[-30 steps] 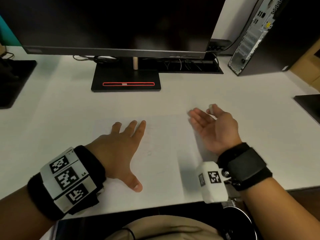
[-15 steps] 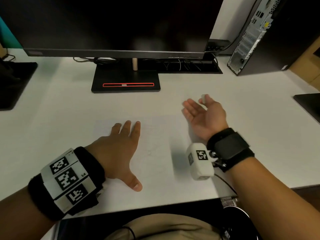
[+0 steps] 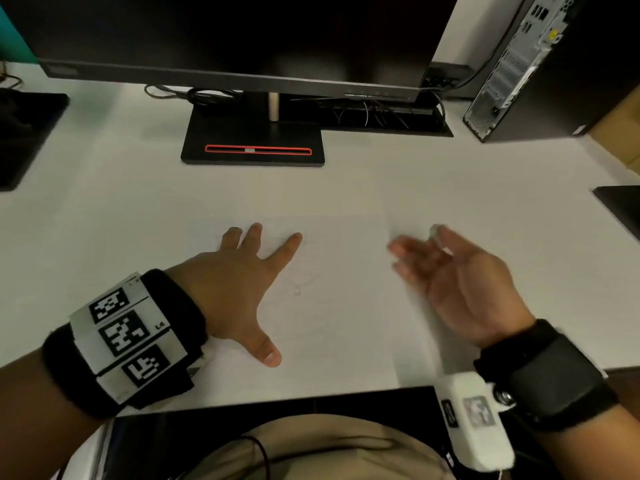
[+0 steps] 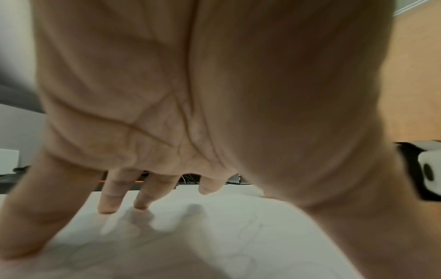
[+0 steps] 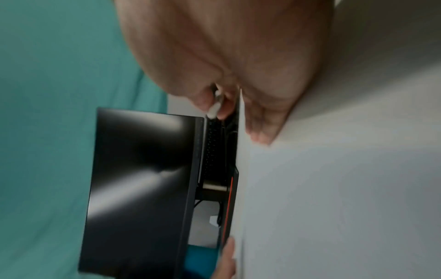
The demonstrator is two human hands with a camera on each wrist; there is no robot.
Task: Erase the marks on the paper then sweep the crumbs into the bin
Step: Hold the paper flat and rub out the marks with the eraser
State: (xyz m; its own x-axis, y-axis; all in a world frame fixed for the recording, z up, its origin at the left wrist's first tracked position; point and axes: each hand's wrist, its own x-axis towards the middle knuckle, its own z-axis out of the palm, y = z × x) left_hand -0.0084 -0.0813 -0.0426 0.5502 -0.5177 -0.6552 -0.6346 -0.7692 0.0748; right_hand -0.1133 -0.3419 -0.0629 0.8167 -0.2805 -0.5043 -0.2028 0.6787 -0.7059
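A white sheet of paper (image 3: 339, 306) lies on the white desk (image 3: 104, 220) in front of me, with faint pencil marks (image 3: 298, 289) near its middle. My left hand (image 3: 242, 285) presses flat on the paper's left part, fingers spread; its palm (image 4: 167, 94) fills the left wrist view. My right hand (image 3: 450, 271) stands on its little-finger edge at the paper's right border, blurred by motion. Thumb and forefinger pinch a small white eraser (image 3: 434, 233), also seen as the eraser (image 5: 216, 107) in the right wrist view, while the other fingers stay straight. Crumbs are too small to make out.
A black monitor (image 3: 242, 36) on a black base (image 3: 252, 147) with a red stripe stands at the back. A computer tower (image 3: 519, 71) is at the back right, with cables (image 3: 374, 112) behind the base. Dark pads lie at the left edge (image 3: 20, 133) and right edge (image 3: 620, 206).
My right hand, still pinching the eraser, went forward and left, then came back right and toward me. My left forefinger has spread away from the other fingers.
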